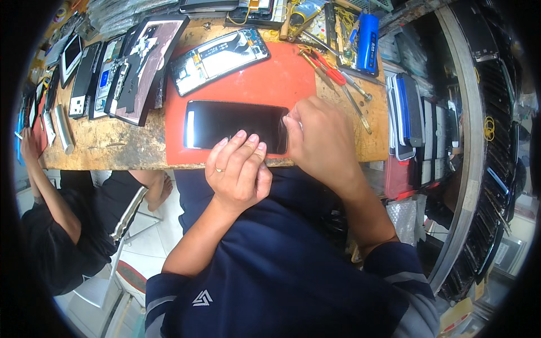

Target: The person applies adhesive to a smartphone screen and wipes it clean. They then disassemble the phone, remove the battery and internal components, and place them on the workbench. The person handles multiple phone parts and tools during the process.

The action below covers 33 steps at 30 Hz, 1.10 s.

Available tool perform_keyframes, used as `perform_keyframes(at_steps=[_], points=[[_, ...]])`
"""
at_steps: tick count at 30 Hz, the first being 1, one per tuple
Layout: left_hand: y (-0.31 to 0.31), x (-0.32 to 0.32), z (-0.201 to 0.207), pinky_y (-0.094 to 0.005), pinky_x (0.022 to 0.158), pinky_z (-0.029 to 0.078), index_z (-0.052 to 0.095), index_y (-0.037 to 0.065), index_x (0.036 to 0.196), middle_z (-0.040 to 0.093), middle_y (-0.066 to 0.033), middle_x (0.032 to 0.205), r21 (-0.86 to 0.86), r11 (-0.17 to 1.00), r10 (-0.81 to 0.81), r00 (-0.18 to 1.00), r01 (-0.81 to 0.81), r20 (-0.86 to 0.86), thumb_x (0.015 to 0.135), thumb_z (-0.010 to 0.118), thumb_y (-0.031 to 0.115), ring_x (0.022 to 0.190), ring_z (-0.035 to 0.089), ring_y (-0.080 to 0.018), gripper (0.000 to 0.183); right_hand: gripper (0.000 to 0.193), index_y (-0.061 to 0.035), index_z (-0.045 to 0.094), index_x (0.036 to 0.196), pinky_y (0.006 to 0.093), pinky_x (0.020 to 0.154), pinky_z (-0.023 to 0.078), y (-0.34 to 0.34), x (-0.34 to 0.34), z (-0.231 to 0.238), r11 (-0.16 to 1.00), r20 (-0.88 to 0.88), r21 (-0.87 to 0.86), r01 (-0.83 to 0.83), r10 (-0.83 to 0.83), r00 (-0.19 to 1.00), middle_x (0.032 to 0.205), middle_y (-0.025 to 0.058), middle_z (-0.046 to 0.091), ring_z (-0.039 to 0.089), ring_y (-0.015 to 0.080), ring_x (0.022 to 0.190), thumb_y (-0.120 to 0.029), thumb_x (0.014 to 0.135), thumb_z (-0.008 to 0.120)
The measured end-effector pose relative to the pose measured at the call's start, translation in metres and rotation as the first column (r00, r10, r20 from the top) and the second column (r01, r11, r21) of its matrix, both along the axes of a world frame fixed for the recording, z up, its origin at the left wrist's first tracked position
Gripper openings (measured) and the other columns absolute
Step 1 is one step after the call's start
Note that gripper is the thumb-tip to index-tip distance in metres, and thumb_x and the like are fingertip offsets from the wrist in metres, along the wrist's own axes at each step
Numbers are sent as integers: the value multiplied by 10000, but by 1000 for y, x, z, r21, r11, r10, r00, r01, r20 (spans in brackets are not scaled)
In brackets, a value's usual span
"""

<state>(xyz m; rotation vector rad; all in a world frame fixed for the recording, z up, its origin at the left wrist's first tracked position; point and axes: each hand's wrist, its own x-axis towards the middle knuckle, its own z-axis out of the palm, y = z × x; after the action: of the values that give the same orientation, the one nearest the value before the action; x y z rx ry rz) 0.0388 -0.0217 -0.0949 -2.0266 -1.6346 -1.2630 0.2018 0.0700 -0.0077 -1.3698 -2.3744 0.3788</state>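
A black smartphone (234, 125) is laid flat, screen up, on a red work mat (265, 79), with its long axis running from nine to three o'clock. The glass is dark and glossy, and a pale reflection is seen along its nine o'clock end. Its six o'clock edge is overlapped by fingertips, and its three o'clock end is covered by a hand. The near edge of the wooden bench is almost reached by it.

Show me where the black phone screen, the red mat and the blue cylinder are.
black phone screen (225, 125), head view, middle of the glass
red mat (270, 79), head view, bare part above the screen
blue cylinder (368, 40), head view, middle of its body
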Motion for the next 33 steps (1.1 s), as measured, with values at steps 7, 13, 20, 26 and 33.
perform_keyframes(at_steps=[7,13,20,26,33], points=[[-1,0,-1,-426,1098,491,789,84,1004,784,-53,1132,0,1000,0,1000,0,6,831,680,123,1181,723,-251,208,145,-30,659,876,501,804,494,-12,2,4,999,-6,-45,-8,8,1000,873,167,656,671,383,864,-152,928,717],[-1,0,-1,-426,1108,463,793,72,1028,789,-79,1147,-10,1000,-17,1000,17,15,822,695,105,1196,719,-277,231,143,-33,651,890,495,803,495,-22,4,5,998,-4,-45,-37,37,999,882,159,653,666,372,870,-151,922,725],[-3,-1,-3,-439,1104,465,789,68,1051,785,-86,1174,-18,1000,-22,1000,22,7,816,695,96,1202,717,-291,254,140,-37,641,886,489,792,487,-34,7,8,994,-8,-99,-51,50,999,882,151,643,662,360,867,-139,915,732],[-3,-1,-1,-447,1108,467,785,61,1066,781,-90,1192,-22,999,-30,1000,30,5,807,707,82,1214,710,-291,272,108,-59,632,868,507,748,465,-48,5,10,998,-26,-52,-47,45,999,869,125,622,632,377,859,-86,890,734],[-5,-5,11,-454,1065,507,786,55,1036,785,-89,1141,-72,996,-57,998,59,41,794,701,35,1160,733,-298,257,132,-43,645,907,470,798,482,-55,32,13,974,-84,-155,-165,153,985,912,127,614,642,329,901,-134,913,740]])
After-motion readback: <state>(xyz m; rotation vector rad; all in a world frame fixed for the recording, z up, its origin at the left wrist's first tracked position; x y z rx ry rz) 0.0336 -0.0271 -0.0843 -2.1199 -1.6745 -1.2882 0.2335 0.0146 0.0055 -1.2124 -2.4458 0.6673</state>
